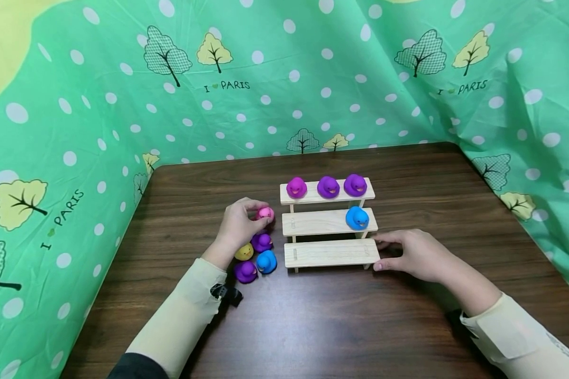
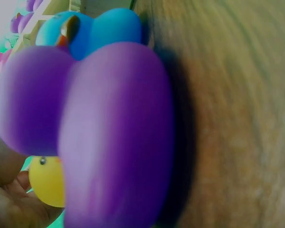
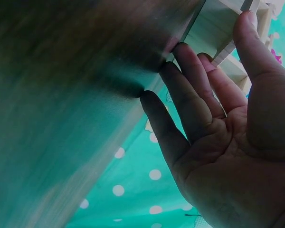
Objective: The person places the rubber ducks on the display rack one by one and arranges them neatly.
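My left hand point(image 1: 239, 223) pinches a pink rubber duck point(image 1: 265, 213) between thumb and fingers, left of a three-step wooden stand point(image 1: 320, 254). Below that hand sit a purple duck point(image 1: 262, 242), a yellow duck point(image 1: 244, 251), a blue duck point(image 1: 266, 261) and another purple duck point(image 2: 118, 133), which looms large in the left wrist view. At the lowest step's right end is my right hand point(image 1: 414, 255), thumb by the front edge and fingers behind. In the right wrist view its fingers point(image 3: 185, 95) extend fairly straight, tips down at the table.
On the top step stand a magenta duck point(image 1: 296, 188) and two purple ducks point(image 1: 329, 187). A blue duck point(image 1: 357, 218) is at the right of the middle step. Green dotted cloth point(image 1: 284, 100) hangs behind and beside the dark wooden table point(image 1: 322, 326).
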Motion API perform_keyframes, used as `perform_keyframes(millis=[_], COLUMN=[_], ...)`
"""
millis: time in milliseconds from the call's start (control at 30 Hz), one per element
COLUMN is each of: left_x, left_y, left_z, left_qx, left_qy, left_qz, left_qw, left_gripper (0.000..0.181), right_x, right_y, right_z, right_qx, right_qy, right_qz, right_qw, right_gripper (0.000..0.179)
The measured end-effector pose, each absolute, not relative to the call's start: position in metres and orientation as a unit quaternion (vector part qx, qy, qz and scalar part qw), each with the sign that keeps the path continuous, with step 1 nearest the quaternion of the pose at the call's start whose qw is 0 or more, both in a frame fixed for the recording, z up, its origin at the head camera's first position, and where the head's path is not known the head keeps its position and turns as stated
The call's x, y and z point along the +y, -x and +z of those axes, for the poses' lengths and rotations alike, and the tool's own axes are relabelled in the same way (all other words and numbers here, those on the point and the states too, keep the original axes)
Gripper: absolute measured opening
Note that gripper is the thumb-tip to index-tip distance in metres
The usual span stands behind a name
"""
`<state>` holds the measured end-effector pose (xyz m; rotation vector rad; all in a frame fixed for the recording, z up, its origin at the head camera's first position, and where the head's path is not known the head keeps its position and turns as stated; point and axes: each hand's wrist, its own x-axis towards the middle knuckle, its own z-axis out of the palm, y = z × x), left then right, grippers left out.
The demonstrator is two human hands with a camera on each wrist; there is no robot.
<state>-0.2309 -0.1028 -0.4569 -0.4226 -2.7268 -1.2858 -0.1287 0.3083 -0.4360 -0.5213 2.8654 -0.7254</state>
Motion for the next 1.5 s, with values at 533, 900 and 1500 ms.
perform_keyframes(millis=[533, 900, 1500], left_x=[-0.101, -0.09, -0.051], left_y=[0.203, 0.18, 0.173], left_z=[-0.437, -0.422, -0.419], left_qx=[-0.824, -0.792, -0.759], left_qy=[0.165, 0.182, 0.243], left_qz=[-0.535, -0.576, -0.597], left_qw=[0.085, 0.089, 0.092], left_gripper=[0.034, 0.033, 0.035], right_x=[0.31, 0.311, 0.31], right_y=[0.129, 0.128, 0.129], right_z=[-0.437, -0.438, -0.437], right_qx=[0.951, 0.951, 0.951], right_qy=[0.171, 0.169, 0.168], right_qz=[-0.247, -0.247, -0.248], right_qw=[0.078, 0.078, 0.074], right_gripper=[0.072, 0.073, 0.072])
